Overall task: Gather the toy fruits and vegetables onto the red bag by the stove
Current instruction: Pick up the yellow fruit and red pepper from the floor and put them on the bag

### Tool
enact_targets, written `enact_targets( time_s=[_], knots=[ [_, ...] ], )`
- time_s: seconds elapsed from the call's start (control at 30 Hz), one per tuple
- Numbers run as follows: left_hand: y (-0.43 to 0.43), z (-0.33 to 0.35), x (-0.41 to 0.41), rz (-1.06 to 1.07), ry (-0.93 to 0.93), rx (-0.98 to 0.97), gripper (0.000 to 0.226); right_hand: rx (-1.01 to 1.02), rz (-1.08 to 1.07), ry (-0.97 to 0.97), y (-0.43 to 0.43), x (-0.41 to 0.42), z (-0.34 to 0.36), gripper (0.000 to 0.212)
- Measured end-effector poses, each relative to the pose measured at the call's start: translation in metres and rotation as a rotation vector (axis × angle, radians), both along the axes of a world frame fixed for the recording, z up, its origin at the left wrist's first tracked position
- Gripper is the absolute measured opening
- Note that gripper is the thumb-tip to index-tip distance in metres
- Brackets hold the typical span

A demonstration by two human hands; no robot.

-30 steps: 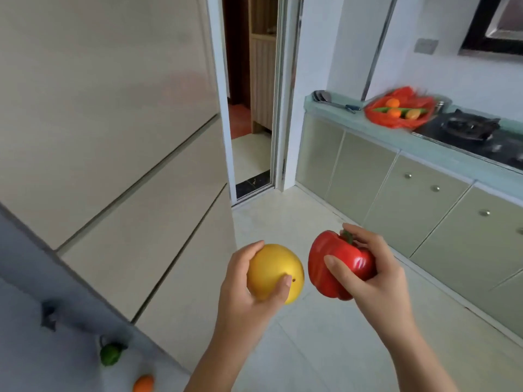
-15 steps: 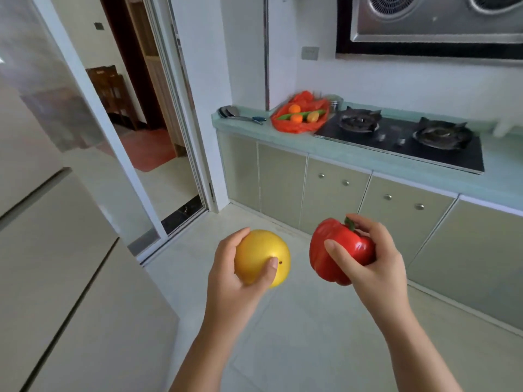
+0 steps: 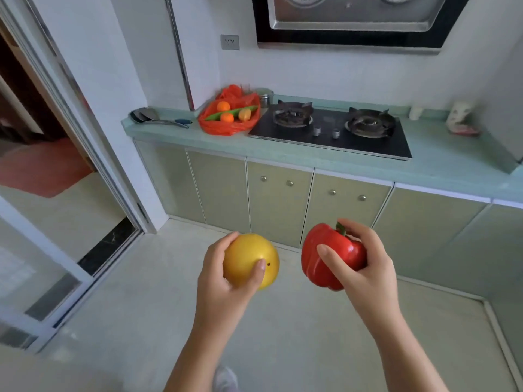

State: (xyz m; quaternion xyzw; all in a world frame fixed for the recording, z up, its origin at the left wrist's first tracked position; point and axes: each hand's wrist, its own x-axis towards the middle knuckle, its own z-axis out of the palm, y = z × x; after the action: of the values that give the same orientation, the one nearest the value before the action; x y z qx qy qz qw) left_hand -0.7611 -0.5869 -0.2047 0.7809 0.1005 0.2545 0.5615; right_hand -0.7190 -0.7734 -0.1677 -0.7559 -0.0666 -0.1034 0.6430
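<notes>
My left hand [image 3: 223, 281] grips a round yellow toy fruit [image 3: 250, 260] in front of me, over the floor. My right hand [image 3: 365, 267] grips a red toy bell pepper [image 3: 328, 257] with a green stem, beside the yellow fruit and apart from it. The red bag [image 3: 226, 127] lies on the pale green counter [image 3: 441, 162], left of the black gas stove [image 3: 334, 128]. On the bag rest two small oranges [image 3: 227, 117], a green pea pod [image 3: 215, 116] and a yellow-orange toy [image 3: 244, 114].
Metal ladles [image 3: 152, 118] lie on the counter's left end. A small metal canister [image 3: 265, 95] stands behind the bag. Cabinet doors [image 3: 278, 207] run under the counter. A sliding glass door [image 3: 68, 176] stands at the left. A range hood [image 3: 353, 18] hangs above the stove.
The view has swung right and closer to the counter, so the stove and red bag now sit ahead. Both hands keep their hold on the yellow fruit and red pepper.
</notes>
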Motion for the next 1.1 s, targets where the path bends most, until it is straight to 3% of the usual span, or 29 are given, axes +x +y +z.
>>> enact_targets(
  time_s=[0.43,0.8,0.93,1.1],
  knots=[
    [0.208,0.004,0.185,0.157,-0.011,-0.103,0.055,-0.041,0.142,0.037,0.202,0.195,0.016,0.045],
    [0.269,-0.029,0.297,0.166,0.074,-0.148,0.059,-0.072,0.178,0.083,0.281,0.328,-0.017,0.041],
    [0.293,-0.023,0.371,0.163,0.060,-0.110,0.061,-0.071,0.184,0.045,0.305,0.401,-0.021,0.045],
    [0.310,0.007,0.483,0.099,0.039,-0.036,0.045,-0.035,0.152,0.015,0.318,0.502,-0.013,0.044]
  ],
)
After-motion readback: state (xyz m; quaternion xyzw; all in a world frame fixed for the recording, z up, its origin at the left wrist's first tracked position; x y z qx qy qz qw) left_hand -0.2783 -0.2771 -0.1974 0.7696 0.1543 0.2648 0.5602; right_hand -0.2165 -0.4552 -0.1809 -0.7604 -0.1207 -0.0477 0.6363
